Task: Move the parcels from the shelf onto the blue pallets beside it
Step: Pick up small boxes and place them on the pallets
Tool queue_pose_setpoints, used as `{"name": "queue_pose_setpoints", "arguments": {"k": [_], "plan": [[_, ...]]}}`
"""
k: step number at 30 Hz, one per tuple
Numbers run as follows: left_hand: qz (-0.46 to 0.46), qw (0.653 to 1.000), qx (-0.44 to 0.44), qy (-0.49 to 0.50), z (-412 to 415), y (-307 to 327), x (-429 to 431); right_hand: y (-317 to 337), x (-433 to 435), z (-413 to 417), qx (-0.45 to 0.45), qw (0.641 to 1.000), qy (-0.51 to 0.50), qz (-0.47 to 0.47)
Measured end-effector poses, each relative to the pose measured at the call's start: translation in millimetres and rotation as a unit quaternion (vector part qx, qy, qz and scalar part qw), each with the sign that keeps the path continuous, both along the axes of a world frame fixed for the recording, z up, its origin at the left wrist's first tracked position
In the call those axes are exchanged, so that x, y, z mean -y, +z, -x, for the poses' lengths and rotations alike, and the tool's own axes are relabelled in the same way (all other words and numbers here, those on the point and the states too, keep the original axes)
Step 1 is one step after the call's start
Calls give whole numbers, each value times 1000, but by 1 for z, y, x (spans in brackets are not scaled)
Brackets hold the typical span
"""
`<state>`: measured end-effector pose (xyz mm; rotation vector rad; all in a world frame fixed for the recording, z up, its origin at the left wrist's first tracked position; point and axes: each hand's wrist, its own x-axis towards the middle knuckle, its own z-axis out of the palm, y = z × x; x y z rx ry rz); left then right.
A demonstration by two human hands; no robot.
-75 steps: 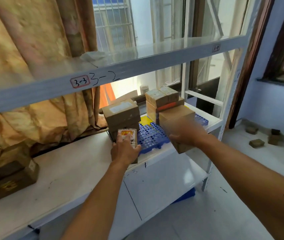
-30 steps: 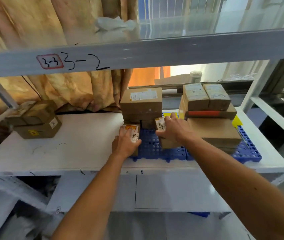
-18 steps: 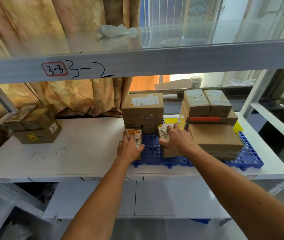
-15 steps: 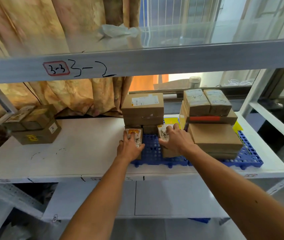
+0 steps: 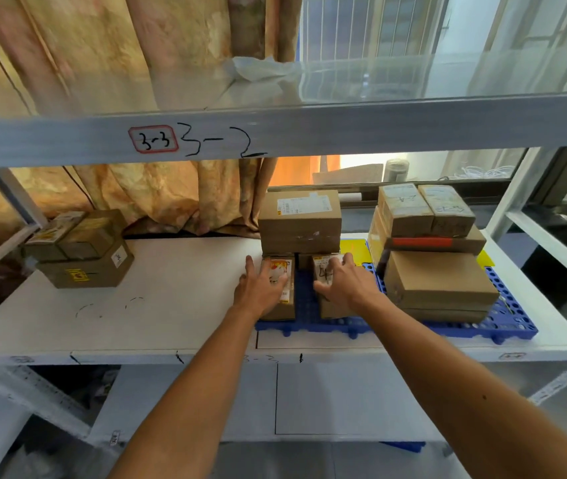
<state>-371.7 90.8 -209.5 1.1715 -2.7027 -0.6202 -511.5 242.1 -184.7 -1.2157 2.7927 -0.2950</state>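
A blue pallet point(image 5: 511, 321) lies on the right half of the white shelf point(image 5: 171, 299) and carries several brown parcels. My left hand point(image 5: 260, 289) rests flat on a small parcel with an orange and white label point(image 5: 285, 299) at the pallet's left edge, thumb spread out beside it. My right hand point(image 5: 344, 285) curls over a second small parcel marked with a handwritten 4 point(image 5: 323, 271), thumb on its left side. Behind them stands a bigger labelled box point(image 5: 299, 219). A flat box point(image 5: 441, 281) lies to the right. A stack of parcels point(image 5: 78, 248) sits at the shelf's far left.
More parcels point(image 5: 423, 216) are piled at the pallet's back right, one with red tape. An upper shelf beam marked 3-3 and 3-2 point(image 5: 275, 133) crosses low overhead. A patterned curtain point(image 5: 157, 198) hangs behind. Shelf uprights point(image 5: 513, 198) stand at the right.
The brown box my right hand carried 2.5 s ago now lies on the pallet's right side. That hand moved left onto the small marked parcel. My left hand stayed on its parcel.
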Motion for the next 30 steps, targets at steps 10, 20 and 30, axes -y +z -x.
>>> {"name": "queue_pose_setpoints", "arguments": {"k": [10, 20, 30], "plan": [[32, 999, 28, 20, -35, 11, 37, -26, 29, -15, 82, 996, -40, -10], [15, 999, 45, 15, -52, 13, 45, -27, 36, -20, 90, 995, -45, 1], [11, 998, 57, -23, -60, 21, 36, -12, 26, -33, 84, 995, -49, 8]]}}
